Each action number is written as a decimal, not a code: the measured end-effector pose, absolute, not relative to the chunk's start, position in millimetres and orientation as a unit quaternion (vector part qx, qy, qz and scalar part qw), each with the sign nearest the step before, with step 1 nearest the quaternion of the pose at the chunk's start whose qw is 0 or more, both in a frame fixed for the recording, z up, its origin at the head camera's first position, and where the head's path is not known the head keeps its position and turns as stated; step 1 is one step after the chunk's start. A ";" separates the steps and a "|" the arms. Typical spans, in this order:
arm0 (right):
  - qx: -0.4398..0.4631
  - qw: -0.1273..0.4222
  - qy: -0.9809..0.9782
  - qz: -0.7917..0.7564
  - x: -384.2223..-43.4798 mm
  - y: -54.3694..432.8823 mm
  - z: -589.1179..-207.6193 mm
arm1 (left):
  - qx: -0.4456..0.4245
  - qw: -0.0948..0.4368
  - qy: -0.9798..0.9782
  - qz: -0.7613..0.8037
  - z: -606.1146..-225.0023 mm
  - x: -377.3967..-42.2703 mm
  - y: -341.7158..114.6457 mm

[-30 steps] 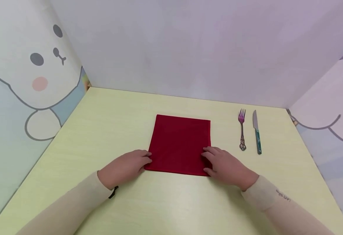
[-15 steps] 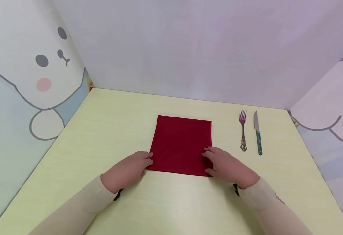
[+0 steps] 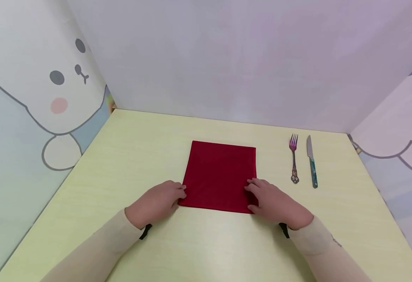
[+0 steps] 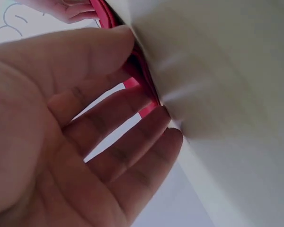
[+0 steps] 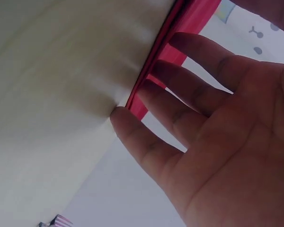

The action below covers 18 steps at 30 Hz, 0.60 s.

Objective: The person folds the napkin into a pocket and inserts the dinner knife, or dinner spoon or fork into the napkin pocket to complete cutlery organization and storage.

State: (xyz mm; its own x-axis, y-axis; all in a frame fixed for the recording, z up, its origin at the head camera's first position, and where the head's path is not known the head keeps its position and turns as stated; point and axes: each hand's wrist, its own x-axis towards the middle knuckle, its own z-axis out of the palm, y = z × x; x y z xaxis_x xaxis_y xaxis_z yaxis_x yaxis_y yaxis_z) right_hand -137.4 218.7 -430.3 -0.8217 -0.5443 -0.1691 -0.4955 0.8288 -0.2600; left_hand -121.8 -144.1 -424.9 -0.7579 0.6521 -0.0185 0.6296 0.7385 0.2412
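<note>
Pale wood-grain worktop [image 3: 199,246], white curtain-like wall [image 3: 209,58] along its far edge. Left-hand panel [image 3: 86,94] printed with a cartoon face; right-hand panel [image 3: 393,141] printed too.

My left hand [image 3: 156,203]: fingers spread and only slightly bent, thumb apart from them, no grip on anything. Fingertips touch the left edge of the red cloth [image 3: 220,176], close to its near left corner.

My right hand [image 3: 276,204]: likewise loose, fingers apart and gently bent, nothing grasped. Fingertips rest at the cloth's right edge, thumb by its near right corner.

The cloth lies flat around the middle of the worktop, between my hands, its far side well apart from the worktop's far edge. Roughly square; its border looks layered in both wrist views.

Light sleeves, left [image 3: 96,244] and right [image 3: 327,246], reach in from the worktop's near edge; a bit of black shows under each cuff.

Farther out, towards the worktop's far right corner: fork [image 3: 294,158], ornate handle, tines facing the far edge. Just beside it on the right, a knife [image 3: 312,161], green-blue handle towards me, blade towards the far edge.
</note>
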 end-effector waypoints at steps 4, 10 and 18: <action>-0.277 0.116 0.948 -0.103 -137.4 218.6 -429.5 | 0.342 0.047 0.932 0.108 -427.1 -125.7 -144.5; -0.272 0.124 0.948 -0.111 -137.9 219.8 -427.6 | 0.342 0.056 0.931 0.117 -425.6 -127.7 -144.8; -0.256 0.148 0.945 -0.139 -137.5 220.2 -424.1 | 0.337 0.068 0.930 0.131 -422.2 -130.6 -143.2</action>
